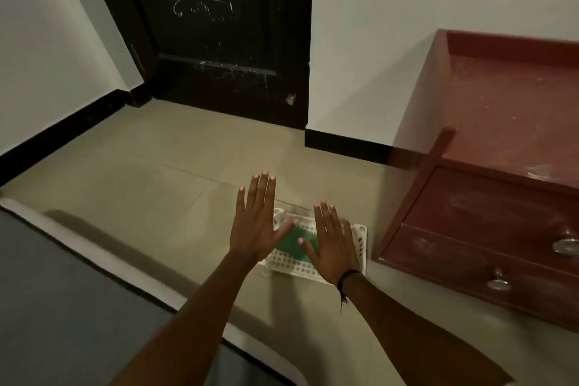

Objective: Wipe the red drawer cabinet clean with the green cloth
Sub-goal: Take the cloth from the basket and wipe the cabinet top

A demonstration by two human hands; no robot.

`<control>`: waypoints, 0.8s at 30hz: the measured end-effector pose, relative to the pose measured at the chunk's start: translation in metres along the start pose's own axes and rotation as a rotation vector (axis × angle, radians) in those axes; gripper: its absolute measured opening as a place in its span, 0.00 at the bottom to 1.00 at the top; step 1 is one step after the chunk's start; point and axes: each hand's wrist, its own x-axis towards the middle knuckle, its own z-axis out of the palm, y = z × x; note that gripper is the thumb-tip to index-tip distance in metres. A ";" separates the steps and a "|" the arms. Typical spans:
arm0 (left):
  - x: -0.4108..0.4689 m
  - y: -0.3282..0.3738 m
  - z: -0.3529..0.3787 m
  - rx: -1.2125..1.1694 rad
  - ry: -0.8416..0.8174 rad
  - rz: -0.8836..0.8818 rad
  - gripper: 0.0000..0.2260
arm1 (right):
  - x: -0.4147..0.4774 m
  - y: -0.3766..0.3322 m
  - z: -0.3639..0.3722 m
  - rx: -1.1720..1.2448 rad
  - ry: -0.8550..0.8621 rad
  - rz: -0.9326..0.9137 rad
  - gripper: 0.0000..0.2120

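Note:
The red drawer cabinet point(488, 147) stands on the floor at the right, its dusty top rimmed by a low ledge and two drawers with metal knobs facing me. The green cloth point(296, 243) lies folded in a white plastic basket point(291, 265) on the floor just left of the cabinet. My left hand point(255, 222) and my right hand point(333, 244) hover palm-down above the basket with fingers spread, holding nothing. They hide part of the cloth and the basket.
A dark scuffed door point(219, 31) stands shut at the back, between white walls with black skirting. A grey mattress with a white edge point(62, 291) fills the lower left. Beige floor tiles point(156, 172) lie between it and the door.

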 end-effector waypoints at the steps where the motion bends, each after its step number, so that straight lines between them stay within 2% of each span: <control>1: -0.006 0.000 0.006 -0.008 -0.003 -0.008 0.43 | -0.002 0.000 0.009 -0.001 -0.016 0.015 0.38; 6: -0.029 -0.019 0.030 0.038 -0.113 0.000 0.43 | -0.007 0.003 0.049 -0.028 -0.126 0.057 0.38; 14: -0.033 -0.034 0.036 0.022 -0.141 0.019 0.43 | 0.000 0.011 0.072 -0.130 -0.333 0.030 0.36; 24: -0.030 -0.037 0.043 0.022 -0.144 0.040 0.42 | 0.005 0.017 0.089 -0.190 -0.370 -0.011 0.35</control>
